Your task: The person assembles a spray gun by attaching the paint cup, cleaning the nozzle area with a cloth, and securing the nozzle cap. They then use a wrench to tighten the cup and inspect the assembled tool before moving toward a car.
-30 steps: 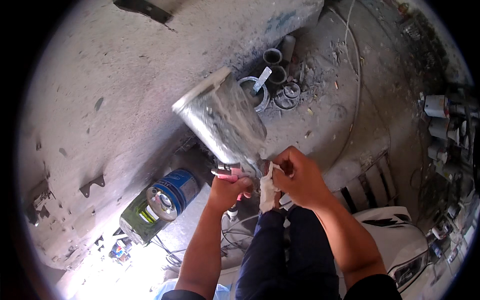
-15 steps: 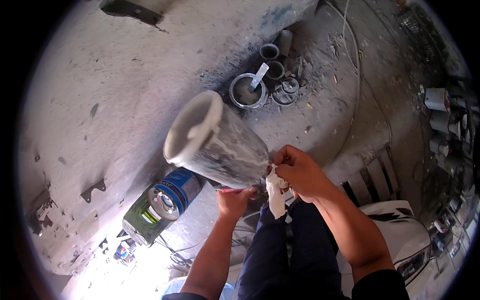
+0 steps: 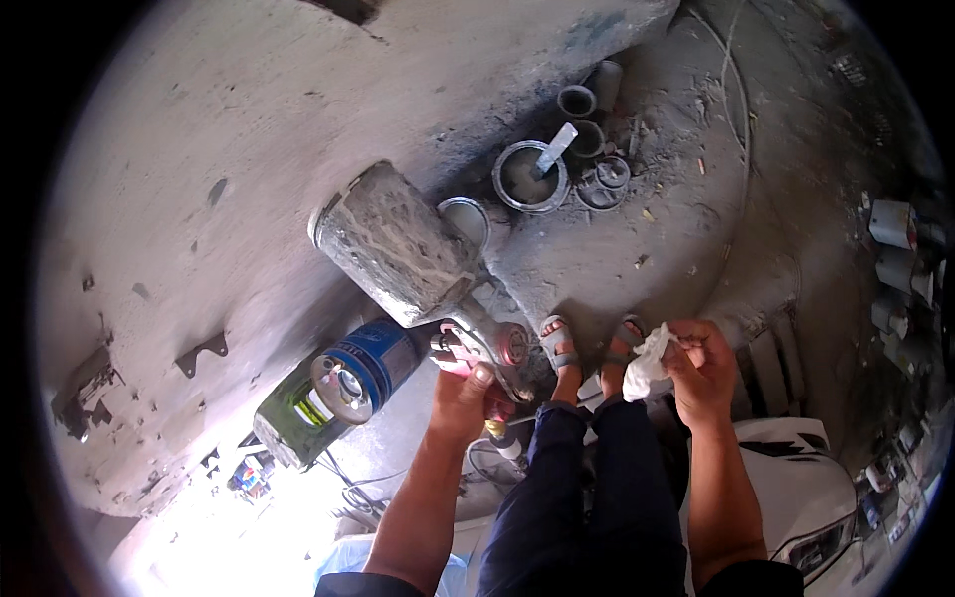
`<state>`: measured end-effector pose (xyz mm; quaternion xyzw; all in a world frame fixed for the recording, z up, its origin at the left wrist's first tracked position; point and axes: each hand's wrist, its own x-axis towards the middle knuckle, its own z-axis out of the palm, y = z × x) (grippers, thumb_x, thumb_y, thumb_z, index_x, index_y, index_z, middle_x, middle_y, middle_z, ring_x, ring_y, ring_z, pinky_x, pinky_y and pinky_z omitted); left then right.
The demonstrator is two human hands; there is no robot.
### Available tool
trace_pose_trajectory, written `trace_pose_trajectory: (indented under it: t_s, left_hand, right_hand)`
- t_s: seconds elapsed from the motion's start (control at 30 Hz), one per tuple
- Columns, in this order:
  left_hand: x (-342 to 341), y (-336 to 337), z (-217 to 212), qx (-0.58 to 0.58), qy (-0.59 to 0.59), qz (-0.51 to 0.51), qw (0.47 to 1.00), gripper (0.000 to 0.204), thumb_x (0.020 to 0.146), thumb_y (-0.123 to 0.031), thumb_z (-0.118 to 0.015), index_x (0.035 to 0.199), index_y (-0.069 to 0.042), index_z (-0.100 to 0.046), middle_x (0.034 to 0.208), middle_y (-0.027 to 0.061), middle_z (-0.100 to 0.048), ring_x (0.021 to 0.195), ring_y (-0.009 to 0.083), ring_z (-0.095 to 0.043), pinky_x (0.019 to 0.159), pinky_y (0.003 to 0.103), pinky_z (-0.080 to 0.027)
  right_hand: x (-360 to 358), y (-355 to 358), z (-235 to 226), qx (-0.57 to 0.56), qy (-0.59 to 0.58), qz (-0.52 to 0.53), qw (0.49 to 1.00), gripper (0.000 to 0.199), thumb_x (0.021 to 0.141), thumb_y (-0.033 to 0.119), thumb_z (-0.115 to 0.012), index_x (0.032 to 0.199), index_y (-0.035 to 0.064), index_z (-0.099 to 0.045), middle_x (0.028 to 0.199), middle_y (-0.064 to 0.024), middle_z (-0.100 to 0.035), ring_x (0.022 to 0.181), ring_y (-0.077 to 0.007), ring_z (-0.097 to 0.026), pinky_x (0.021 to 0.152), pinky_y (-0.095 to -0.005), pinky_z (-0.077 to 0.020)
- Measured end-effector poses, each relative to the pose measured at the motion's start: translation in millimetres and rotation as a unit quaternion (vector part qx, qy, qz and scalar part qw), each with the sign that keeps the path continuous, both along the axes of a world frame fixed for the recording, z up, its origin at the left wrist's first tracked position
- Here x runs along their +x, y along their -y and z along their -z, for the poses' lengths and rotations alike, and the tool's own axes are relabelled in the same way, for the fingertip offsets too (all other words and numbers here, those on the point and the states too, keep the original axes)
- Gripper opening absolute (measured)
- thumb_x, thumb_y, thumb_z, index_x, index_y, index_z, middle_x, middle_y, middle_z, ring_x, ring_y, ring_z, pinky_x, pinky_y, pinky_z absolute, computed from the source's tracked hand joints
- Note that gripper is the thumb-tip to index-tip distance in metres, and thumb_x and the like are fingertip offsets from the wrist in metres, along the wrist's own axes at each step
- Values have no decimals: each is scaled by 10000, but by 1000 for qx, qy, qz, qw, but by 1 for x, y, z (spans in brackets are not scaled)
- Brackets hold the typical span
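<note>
My left hand [image 3: 464, 403] is closed round the red handle of a spray gun [image 3: 479, 343]. Its large, grey, paste-smeared cup [image 3: 398, 244] points up and to the left, with its mouth turned away from me. A round red knob shows at the gun's right side, and a brass-coloured fitting [image 3: 494, 428] hangs below the hand. Apart from the gun, to the right, my right hand [image 3: 702, 373] pinches a crumpled white rag [image 3: 651, 366], possibly paper.
Beside the gun on the left stands a blue can [image 3: 373, 356] next to a green container [image 3: 288, 423]. Beyond it, an open bucket [image 3: 507, 179] holds grey paste and a flat scraper [image 3: 557, 147]. Several dirty pots stand nearby. A hose [image 3: 744, 109] crosses the floor; a white car part [image 3: 796, 478] lies right.
The cup has tipped so its mouth now faces away, and the gun's body has come into view. My right hand has moved right, off the gun, with the rag.
</note>
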<state>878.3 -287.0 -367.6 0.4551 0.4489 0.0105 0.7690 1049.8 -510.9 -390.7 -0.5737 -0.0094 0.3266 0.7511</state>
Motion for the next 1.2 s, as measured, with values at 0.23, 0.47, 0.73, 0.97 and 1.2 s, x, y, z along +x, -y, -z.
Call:
trace_pose_trajectory:
  t_s: [0.23,0.47,0.73,0.97,1.2]
  left_hand:
    - [3,-2,-8,-46,108,-21,993,689,767,-447,-707,1203,17,-448,903,119,-628,649,161,-643,465,237,-513]
    - [-15,-17,6,-233,212,-1,949,618,734,-415,-745,1081,25,-484,874,128,-598,725,247,-634,605,359,-531]
    - [-22,-29,17,-247,226,33,942,659,677,-503,-754,987,33,-527,793,143,-593,658,212,-604,556,312,-480]
    - [-28,-34,24,-272,206,-21,940,842,642,-470,-795,1201,43,-430,971,218,-577,639,231,-619,539,293,-489]
    - [-22,-42,10,-316,289,15,903,1100,648,-296,-797,1432,2,-85,1020,265,-557,651,245,-626,563,314,-501]
  right_hand:
    - [-13,-38,-19,5,-77,-46,996,169,872,56,-618,1021,-17,-589,913,-62,-628,780,-90,-595,698,-231,-483]
    - [-36,-74,-30,38,-99,-52,993,139,835,26,-649,956,-1,-585,829,-37,-601,754,-79,-579,655,-203,-465]
    - [-36,-91,-30,4,165,-123,979,99,818,-33,-625,914,-16,-603,939,-61,-563,847,-109,-562,733,-252,-465]
    - [-48,-104,-34,-21,50,-80,995,273,770,11,-670,1020,-15,-565,853,-71,-577,781,-140,-578,686,-266,-473]
    - [-60,-116,-22,-78,185,-130,971,319,781,62,-674,1040,3,-498,854,-109,-584,788,-189,-605,684,-303,-482]
